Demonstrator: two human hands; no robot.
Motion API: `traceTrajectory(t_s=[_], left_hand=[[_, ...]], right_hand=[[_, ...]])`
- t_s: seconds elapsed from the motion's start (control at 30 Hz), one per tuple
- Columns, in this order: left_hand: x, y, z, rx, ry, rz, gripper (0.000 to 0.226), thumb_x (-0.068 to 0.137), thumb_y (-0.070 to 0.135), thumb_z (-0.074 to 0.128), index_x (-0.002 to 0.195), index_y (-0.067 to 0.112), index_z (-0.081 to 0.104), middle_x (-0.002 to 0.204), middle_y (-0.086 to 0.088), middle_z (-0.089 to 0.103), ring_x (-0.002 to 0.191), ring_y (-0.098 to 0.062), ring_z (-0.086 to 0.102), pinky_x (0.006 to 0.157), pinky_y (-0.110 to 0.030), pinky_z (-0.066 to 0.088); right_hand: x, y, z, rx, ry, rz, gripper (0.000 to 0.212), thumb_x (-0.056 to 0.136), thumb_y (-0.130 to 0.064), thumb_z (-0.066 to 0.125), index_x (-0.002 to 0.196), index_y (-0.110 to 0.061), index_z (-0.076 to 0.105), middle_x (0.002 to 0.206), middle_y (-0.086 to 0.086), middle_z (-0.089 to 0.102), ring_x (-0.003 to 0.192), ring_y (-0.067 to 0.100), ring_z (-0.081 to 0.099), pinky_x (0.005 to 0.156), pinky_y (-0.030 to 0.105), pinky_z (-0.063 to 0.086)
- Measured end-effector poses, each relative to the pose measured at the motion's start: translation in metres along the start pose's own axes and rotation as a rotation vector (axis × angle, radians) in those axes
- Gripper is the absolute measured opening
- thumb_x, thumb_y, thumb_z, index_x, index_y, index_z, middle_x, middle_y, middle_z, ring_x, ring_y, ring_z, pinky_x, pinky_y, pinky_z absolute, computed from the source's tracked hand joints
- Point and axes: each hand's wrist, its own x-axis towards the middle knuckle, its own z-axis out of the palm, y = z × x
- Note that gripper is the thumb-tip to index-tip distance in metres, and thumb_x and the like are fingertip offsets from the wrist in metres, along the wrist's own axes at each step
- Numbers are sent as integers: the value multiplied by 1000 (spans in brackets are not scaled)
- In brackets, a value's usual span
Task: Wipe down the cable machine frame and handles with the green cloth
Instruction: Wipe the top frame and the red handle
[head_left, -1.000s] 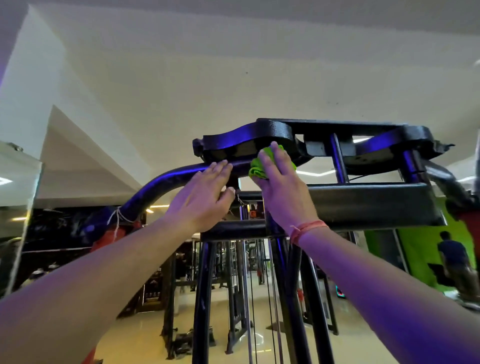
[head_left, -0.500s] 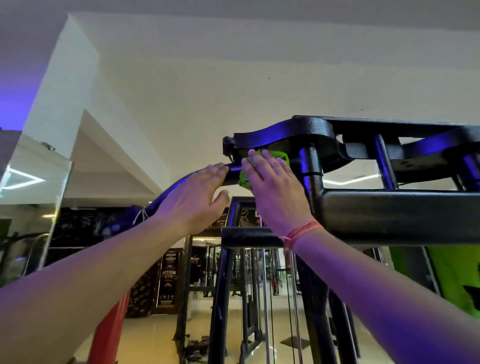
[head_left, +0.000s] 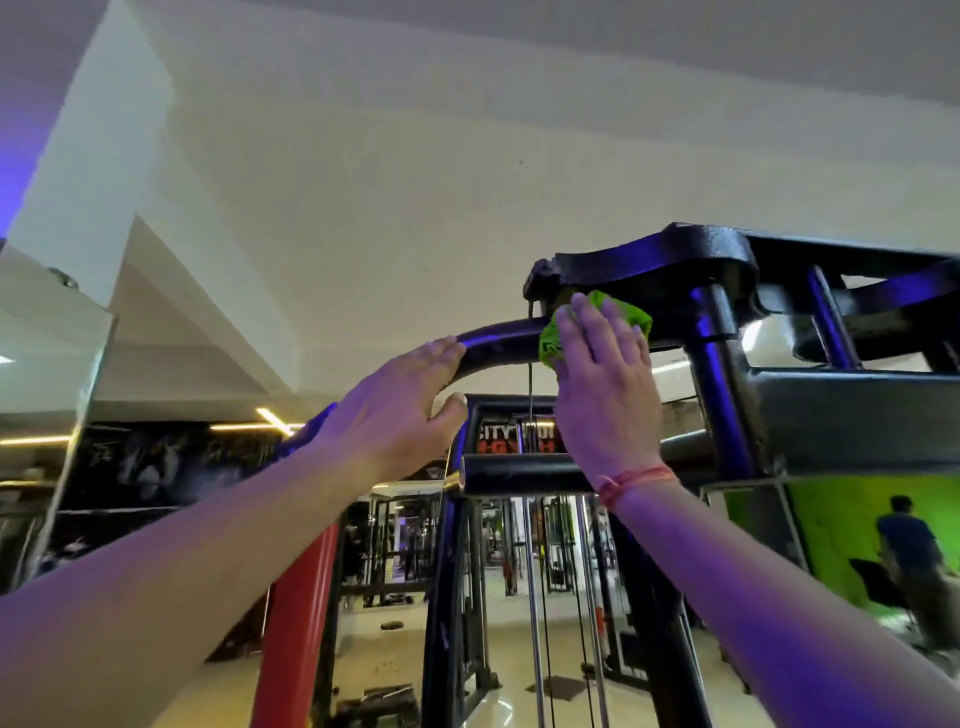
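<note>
- Overhead, head view: right hand (head_left: 602, 384) presses the green cloth (head_left: 597, 325) flat-fingered against the curved black tube (head_left: 498, 345), just under the top pulley bracket (head_left: 649, 265) of the cable machine frame (head_left: 852, 395).
- Cloth is bunched, pinned between palm and tube; fingers straight, not wrapped round it.
- Left hand (head_left: 400, 410) rests on the same tube just left of the cloth, fingers extended over the top, thumb underneath. Loose brace, holds nothing else.
- Hands are close but apart, bare tube between them.
- Steel cable (head_left: 531, 384) hangs down right beside the cloth.
- Risk: cloth is only pressed, not gripped. Easing pressure mid-stroke likely drops it.
- Risk: bunched edge could snag in the bracket or on the cable if pushed further right.
- Risk: full overhead reach, so a slip of the left hand on the rounded tube costs balance.
- Background: a person (head_left: 909, 545) by the green wall (head_left: 831, 525), well apart.
</note>
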Motion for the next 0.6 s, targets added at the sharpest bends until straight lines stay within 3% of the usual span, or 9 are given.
traceTrajectory(t_s=[0.17,0.27,0.33,0.4,0.47,0.6], left_hand=[[-4,-27,-2,-20,16,24,63,98,39,46,157,26,30,164,14,25,148,-7,29,112,-16,16],[-9,-40,-3,-70,8,23,62,96,39,46,156,27,35,162,16,29,143,-10,38,115,-26,31],[-12,-45,-5,-90,1,36,62,94,38,47,154,27,38,161,15,32,141,-10,42,115,-28,36],[-14,-50,-6,-84,4,56,61,93,37,48,152,26,42,159,13,37,135,-14,50,112,-31,40],[-17,-57,-8,-93,0,48,60,92,38,48,151,27,45,157,15,40,126,-17,58,107,-31,44],[-31,-71,-10,-95,-30,23,58,94,40,47,151,28,44,157,17,37,116,-13,63,110,-33,42]], right_hand=[[17,-28,14,-46,-153,-347,50,99,-22,58,148,-18,50,155,2,46,143,29,42,118,48,35],[22,-30,9,-18,-134,-183,48,99,-29,55,146,-20,51,152,3,49,141,30,44,119,48,33],[13,-51,18,-27,-154,-137,49,102,-32,53,149,-17,48,157,6,43,147,32,36,121,51,26],[10,-64,25,-67,-260,-303,52,104,-37,46,153,-18,42,161,4,36,150,31,29,123,50,23],[23,-58,21,-104,-309,-426,52,103,-40,45,153,-23,42,160,1,39,148,27,35,122,48,28],[27,-57,13,13,-221,-100,47,103,-42,39,145,-25,51,151,2,49,140,25,44,121,47,29]])
